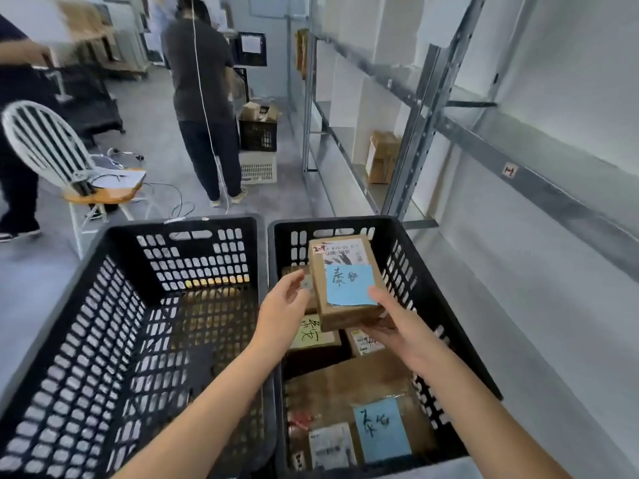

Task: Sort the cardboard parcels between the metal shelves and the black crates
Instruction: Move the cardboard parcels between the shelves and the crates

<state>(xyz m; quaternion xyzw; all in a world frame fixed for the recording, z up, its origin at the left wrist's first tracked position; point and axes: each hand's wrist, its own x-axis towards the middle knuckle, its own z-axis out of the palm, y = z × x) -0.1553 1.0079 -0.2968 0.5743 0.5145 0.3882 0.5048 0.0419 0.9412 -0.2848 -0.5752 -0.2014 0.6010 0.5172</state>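
Note:
Two black crates stand side by side below me. The left crate looks bare inside. The right crate holds several cardboard parcels, among them a large flat one with a blue note and one with a yellow note. My right hand grips a small cardboard parcel with a blue handwritten note and a shipping label, held above the right crate. My left hand hovers beside the parcel's left edge, fingers apart, whether touching it I cannot tell. Metal shelves run along the right wall.
A cardboard box sits on a lower shelf farther down. A person stands in the aisle near a black crate of boxes on a white crate. A white chair with cables stands left; another person at far left.

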